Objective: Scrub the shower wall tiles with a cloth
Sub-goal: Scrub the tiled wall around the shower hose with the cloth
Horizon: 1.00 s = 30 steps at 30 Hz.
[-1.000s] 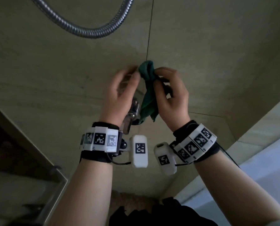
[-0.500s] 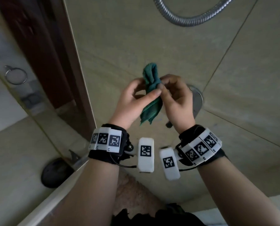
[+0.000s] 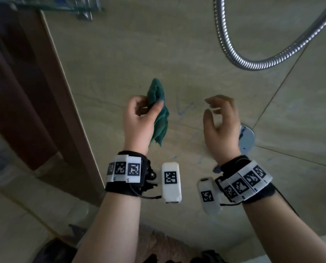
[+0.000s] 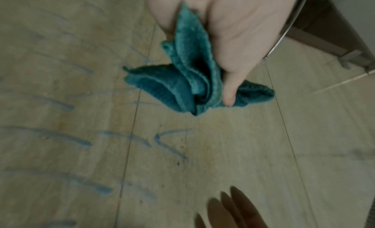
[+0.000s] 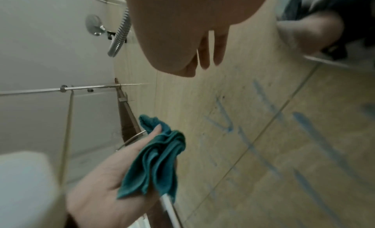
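A bunched teal cloth [image 3: 158, 112] [image 4: 188, 80] [image 5: 156, 159] hangs from my left hand [image 3: 142, 114], whose thumb and fingers pinch its upper part. It is held a little in front of the beige shower wall tiles [image 3: 120, 63]. Faint blue streaks [image 4: 67, 140] [image 5: 308, 127] mark the tiles below and beside the cloth. My right hand [image 3: 218, 114] is apart from the cloth, to its right, fingers loosely curved and holding nothing. In the right wrist view its fingers [image 5: 211, 52] point at the wall.
A metal shower hose [image 3: 253, 63] loops across the upper right. A round chrome valve plate [image 3: 246, 137] sits on the wall behind my right hand. A dark wooden door frame [image 3: 25, 92] and a glass panel edge stand at the left.
My right hand has let go of the cloth and moved off to the right. My left hand now holds the cloth alone. The head view has swung further left.
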Motion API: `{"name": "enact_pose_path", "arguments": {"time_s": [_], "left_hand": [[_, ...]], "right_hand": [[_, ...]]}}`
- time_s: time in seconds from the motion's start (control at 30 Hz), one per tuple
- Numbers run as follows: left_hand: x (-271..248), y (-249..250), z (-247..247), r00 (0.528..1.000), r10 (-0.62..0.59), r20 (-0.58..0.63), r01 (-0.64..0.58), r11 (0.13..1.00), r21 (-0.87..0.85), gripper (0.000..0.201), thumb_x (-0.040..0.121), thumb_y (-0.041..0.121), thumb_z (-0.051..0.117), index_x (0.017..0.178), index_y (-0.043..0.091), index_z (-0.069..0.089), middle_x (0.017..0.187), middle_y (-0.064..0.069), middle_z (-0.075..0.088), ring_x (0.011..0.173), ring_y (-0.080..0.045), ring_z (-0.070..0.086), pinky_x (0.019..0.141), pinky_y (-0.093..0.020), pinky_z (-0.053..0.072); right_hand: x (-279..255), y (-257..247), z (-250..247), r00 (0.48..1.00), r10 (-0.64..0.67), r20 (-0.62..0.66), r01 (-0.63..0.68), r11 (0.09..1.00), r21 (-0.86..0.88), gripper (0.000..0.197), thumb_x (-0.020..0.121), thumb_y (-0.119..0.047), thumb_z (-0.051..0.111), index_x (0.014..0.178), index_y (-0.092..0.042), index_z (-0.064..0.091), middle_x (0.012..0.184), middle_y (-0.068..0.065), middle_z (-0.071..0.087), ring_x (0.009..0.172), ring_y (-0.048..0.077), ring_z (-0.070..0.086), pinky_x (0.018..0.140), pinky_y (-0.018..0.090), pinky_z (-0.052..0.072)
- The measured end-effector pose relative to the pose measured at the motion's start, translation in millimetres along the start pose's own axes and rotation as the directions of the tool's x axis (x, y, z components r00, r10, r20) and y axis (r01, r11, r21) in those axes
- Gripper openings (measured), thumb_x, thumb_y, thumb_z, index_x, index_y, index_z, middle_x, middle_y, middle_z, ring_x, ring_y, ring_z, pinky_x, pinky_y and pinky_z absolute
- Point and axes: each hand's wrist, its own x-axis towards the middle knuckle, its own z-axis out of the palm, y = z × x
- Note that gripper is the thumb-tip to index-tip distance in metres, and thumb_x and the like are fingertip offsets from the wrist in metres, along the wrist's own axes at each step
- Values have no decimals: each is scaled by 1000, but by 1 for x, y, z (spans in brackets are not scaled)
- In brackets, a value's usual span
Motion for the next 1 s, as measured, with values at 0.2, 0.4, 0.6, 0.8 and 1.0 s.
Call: {"name": "enact_pose_path", "arguments": {"time_s": [0.2, 0.4, 0.6, 0.8, 1.0], "left_hand": [[19, -18, -3, 995, 90, -38, -88, 994, 64, 37, 85, 18, 73, 116, 18, 55, 86, 6, 62, 69, 4, 59, 69, -17, 51], [32, -20, -2, 944, 329, 11, -325, 926, 189, 32, 88, 20, 67, 115, 5, 63, 107, -8, 54, 86, 10, 54, 79, -8, 43], [40, -19, 5, 864, 500, 55, -491, 813, 314, 25, 83, -3, 60, 107, -2, 65, 112, -15, 57, 103, -27, 58, 93, -22, 44], [48, -24, 25, 778, 625, 58, -595, 705, 385, 24, 86, -3, 58, 104, 4, 72, 109, -13, 63, 96, -24, 58, 85, -45, 52], [55, -35, 43, 763, 647, 21, -614, 713, 338, 24, 92, 0, 56, 114, -3, 67, 122, -12, 56, 107, -31, 61, 90, -45, 53]], "right_hand": [[-3, 0, -8, 993, -58, -99, 4, 883, -469, 37, 79, -1, 52, 115, -5, 60, 122, 15, 54, 113, 29, 42, 94, 31, 28], [7, 9, -10, 990, -128, -55, 55, 722, -690, 53, 78, -7, 57, 129, -16, 50, 140, 13, 47, 131, 29, 29, 105, 42, 19], [21, 26, -9, 983, -147, 111, 180, 637, -749, 52, 91, -21, 51, 142, -16, 45, 152, 12, 32, 141, 39, 20, 110, 61, 16], [23, 40, -6, 969, -218, 114, 229, 628, -744, 50, 91, -21, 49, 141, -15, 47, 149, 11, 37, 140, 40, 18, 110, 62, 13], [24, 50, -5, 964, -229, 134, 253, 636, -729, 53, 93, -26, 44, 145, -17, 41, 151, 9, 34, 140, 41, 12, 113, 56, 1]]}}
